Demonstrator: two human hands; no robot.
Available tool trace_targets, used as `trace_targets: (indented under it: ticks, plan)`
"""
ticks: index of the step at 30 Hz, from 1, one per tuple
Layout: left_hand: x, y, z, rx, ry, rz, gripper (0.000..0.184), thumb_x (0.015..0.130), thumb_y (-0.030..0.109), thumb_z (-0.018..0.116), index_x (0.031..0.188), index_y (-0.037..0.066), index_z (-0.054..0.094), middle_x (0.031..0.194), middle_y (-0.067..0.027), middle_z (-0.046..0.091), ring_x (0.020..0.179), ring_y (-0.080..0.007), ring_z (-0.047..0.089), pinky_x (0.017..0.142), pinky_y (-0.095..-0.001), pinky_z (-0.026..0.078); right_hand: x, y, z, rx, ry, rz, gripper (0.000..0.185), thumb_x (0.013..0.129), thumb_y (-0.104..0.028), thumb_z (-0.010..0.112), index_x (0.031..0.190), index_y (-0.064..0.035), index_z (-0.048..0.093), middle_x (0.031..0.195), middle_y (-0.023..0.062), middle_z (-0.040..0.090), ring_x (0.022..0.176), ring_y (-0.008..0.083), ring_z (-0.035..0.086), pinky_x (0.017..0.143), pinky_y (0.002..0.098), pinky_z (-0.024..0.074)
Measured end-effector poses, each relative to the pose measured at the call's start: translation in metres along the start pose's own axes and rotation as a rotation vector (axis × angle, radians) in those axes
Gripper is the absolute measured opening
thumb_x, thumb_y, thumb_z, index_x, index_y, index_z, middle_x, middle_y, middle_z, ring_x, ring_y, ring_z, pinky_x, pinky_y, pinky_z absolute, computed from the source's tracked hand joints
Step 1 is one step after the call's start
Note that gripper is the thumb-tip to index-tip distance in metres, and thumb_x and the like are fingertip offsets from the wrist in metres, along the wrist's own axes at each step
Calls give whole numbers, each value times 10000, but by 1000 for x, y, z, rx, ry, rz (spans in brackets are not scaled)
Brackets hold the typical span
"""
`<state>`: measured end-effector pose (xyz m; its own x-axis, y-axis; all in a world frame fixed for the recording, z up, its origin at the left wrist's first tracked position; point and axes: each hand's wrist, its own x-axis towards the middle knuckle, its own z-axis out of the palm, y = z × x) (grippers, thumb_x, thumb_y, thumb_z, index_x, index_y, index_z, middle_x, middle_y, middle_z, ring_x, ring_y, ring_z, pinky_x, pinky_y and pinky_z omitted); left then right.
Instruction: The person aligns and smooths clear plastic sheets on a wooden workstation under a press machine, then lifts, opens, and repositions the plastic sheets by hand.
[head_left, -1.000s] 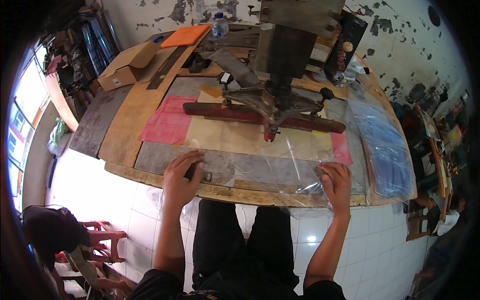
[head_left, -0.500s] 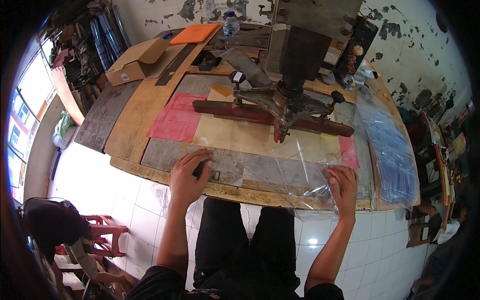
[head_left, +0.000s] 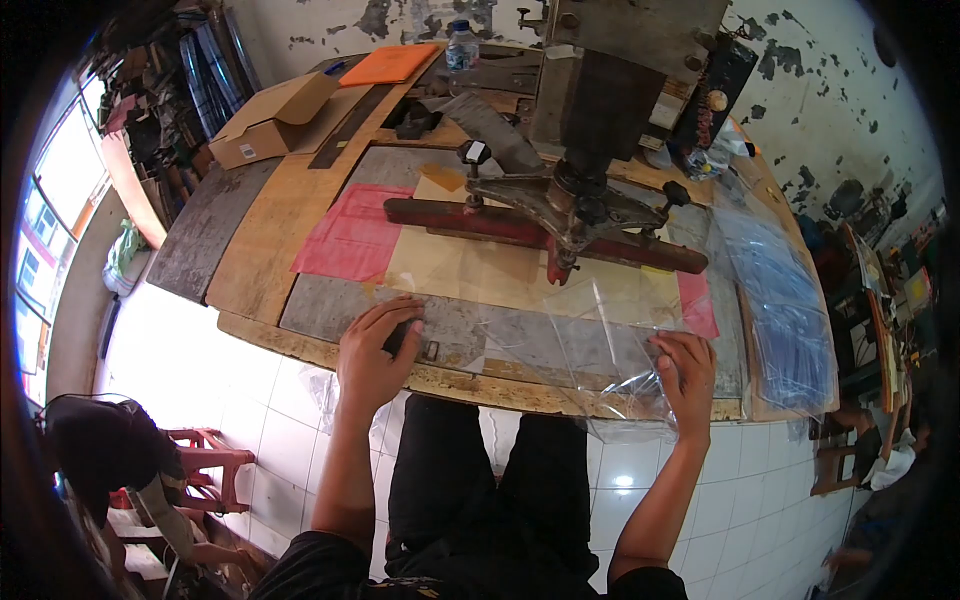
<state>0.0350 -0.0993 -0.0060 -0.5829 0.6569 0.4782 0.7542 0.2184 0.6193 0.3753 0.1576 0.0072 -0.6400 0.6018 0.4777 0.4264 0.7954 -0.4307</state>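
My left hand [head_left: 377, 352] rests at the front edge of the grey press bed [head_left: 325, 305], fingers bent over the surface and thumb held apart. A dark patch shows under its palm; I cannot make out whether it is an object or shadow. Thumb and fingers of my right hand [head_left: 688, 375] are closed on the right side of a clear plastic sheet [head_left: 600, 345], which drapes over the front edge. Behind it, the heat press's red-brown bar [head_left: 480, 225] spans a cream sheet [head_left: 440, 262] and a pink sheet [head_left: 350, 240].
At the right lies a stack of clear plastic sheets [head_left: 785, 300]. A cardboard box [head_left: 265, 130], an orange folder [head_left: 388, 65] and a water bottle [head_left: 462, 50] stand at the back left. A person [head_left: 110, 450] sits low at left beside a red stool [head_left: 215, 465].
Both hands, the plastic sheet and the press bar stay in the same places. Only a very slight shift of the camera view shows.
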Motion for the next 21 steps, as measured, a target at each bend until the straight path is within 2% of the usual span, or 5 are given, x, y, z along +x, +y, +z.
trace_targets:
  ticks: [3, 7, 9, 21]
  plan:
    - [-1, -5, 3, 4, 26, 25, 165, 925, 99, 749, 1082, 67, 789, 1187, -83, 783, 1185, -287, 725, 1020, -429, 545, 0, 0, 0, -1, -3, 6, 435, 1034, -440, 594, 1125, -63, 791, 1175, 85, 712, 1166, 306, 621, 1115, 467, 387]
    - [0, -2, 1, 2, 20, 26, 161, 924, 96, 749, 1077, 64, 789, 1183, -80, 785, 1189, -284, 726, 1015, -428, 550, -1, 0, 1, -9, -1, 5, 427, 1032, -435, 599, 1125, -64, 791, 1178, 84, 711, 1171, 304, 620, 1115, 470, 388]
    - [0, -1, 1, -7, 5, 15, 161, 945, 78, 720, 1081, 33, 792, 1200, -129, 784, 1216, -299, 724, 1054, -421, 541, -1, 1, 1, -14, -1, 5, 425, 1032, -433, 601, 1126, -64, 791, 1179, 84, 711, 1172, 304, 620, 1115, 470, 389]
    - [-1, 0, -1, 5, 10, 9, 161, 944, 79, 719, 1086, 44, 786, 1213, -125, 782, 1214, -305, 722, 1048, -431, 539, -1, 1, 0, 4, -3, -12, 401, 1027, -415, 623, 1136, -65, 785, 1180, 86, 711, 1178, 300, 617, 1116, 456, 387]
